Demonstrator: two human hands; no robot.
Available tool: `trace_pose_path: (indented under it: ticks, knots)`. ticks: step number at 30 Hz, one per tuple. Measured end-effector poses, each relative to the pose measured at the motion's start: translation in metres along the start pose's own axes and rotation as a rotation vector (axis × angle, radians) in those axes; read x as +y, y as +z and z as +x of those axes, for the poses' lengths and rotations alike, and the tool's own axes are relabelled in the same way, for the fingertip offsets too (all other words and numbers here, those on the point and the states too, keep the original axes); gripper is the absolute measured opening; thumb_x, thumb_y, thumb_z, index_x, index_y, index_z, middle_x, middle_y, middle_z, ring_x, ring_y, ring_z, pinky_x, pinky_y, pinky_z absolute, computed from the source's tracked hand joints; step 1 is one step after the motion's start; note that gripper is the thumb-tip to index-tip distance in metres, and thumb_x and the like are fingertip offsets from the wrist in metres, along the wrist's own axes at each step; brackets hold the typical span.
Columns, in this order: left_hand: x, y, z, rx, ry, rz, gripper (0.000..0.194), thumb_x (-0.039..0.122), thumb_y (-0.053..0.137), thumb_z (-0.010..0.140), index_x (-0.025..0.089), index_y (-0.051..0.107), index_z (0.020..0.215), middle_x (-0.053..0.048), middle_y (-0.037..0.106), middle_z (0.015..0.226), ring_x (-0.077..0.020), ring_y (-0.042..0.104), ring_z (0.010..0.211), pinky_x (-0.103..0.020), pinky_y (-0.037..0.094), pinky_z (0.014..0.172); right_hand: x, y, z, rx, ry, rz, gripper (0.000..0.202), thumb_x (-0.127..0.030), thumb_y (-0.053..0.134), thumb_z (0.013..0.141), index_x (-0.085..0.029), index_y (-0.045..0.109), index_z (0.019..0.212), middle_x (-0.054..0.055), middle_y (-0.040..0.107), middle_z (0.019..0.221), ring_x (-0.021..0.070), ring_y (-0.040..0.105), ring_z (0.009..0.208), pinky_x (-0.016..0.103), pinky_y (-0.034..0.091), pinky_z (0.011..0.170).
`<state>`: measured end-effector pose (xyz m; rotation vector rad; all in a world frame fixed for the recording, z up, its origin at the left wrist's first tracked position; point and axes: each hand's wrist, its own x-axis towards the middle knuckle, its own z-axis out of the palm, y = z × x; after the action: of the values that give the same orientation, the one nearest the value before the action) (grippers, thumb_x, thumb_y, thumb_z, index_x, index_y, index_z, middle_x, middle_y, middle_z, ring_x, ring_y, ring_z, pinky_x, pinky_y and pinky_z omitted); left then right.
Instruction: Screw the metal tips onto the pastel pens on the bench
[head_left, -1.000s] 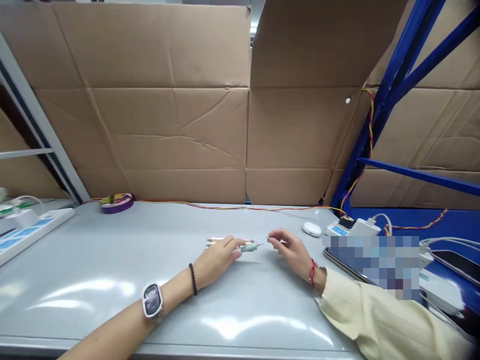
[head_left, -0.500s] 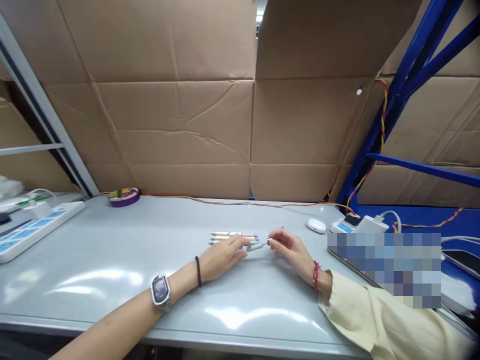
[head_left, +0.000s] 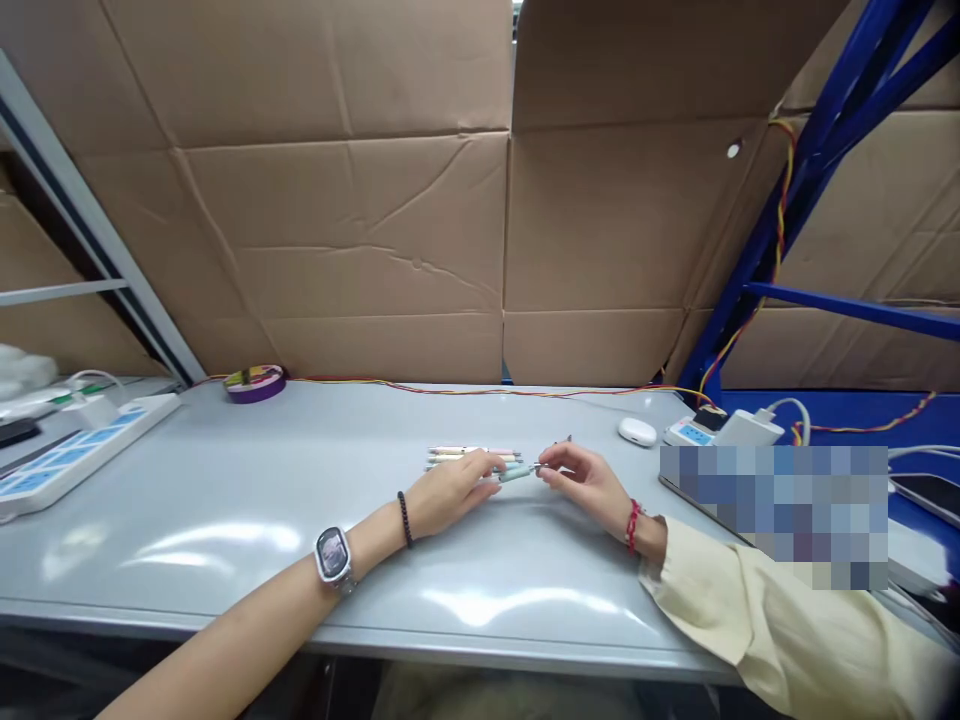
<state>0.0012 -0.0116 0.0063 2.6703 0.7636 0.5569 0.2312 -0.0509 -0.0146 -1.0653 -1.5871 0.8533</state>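
Observation:
My left hand [head_left: 456,493], with a black bead bracelet and a watch at the wrist, is closed on a light green pen [head_left: 516,474] just above the table. The pen's tip end points right, toward my right hand [head_left: 586,483]. The right thumb and index finger pinch a small part at that tip, too small to make out clearly. A thin dark end sticks up behind the right fingers. Several pale pens [head_left: 474,452] lie side by side behind my left hand, partly hidden by it.
A purple-edged tape roll [head_left: 255,384] lies at the back left, a white power strip [head_left: 82,455] at the far left. On the right are a white earbud case [head_left: 637,431], a plugged-in charger [head_left: 748,428] and a blurred-out object. Twisted wire [head_left: 450,391] runs along the cardboard wall.
The whole view has shifted slightly as the head moved. Both hands stay at the green pen, with the right fingers still at its tip end.

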Motion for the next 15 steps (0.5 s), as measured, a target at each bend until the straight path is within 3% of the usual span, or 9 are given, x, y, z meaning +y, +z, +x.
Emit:
trace_pose_path:
  ticks: [7,11,15]
  knots:
    - [0.002,0.000,-0.002,-0.048,-0.012,-0.010,0.022,0.030,0.042,0.091,0.020,0.045,0.110,-0.003,0.057,0.097,-0.0145,0.055,0.077,-0.024,0.043,0.067,0.000,-0.001,-0.003,-0.117,0.016,-0.064,0.023,-0.039,0.060,0.080,-0.019,0.059,0.089,0.005,0.068,0.086,0.0189,0.065,0.081,0.032,0.052,0.073]
    - [0.002,0.003,-0.002,-0.112,-0.020,0.019,0.022,0.035,0.039,0.092,0.020,0.047,0.107,-0.002,0.060,0.088,-0.0156,0.056,0.073,-0.024,0.041,0.064,-0.006,-0.002,-0.007,-0.111,-0.116,-0.291,0.019,-0.038,0.054,0.085,-0.021,0.061,0.089,0.004,0.067,0.086,0.0167,0.062,0.076,0.030,0.052,0.068]
    - [0.003,0.005,0.000,-0.168,0.001,0.044,0.024,0.035,0.033,0.094,0.020,0.050,0.087,0.000,0.059,0.075,-0.0155,0.055,0.067,-0.023,0.037,0.060,-0.009,-0.003,-0.010,-0.061,-0.291,-0.457,0.017,-0.035,0.050,0.087,-0.022,0.061,0.089,0.004,0.066,0.081,0.0165,0.059,0.069,0.031,0.050,0.065]
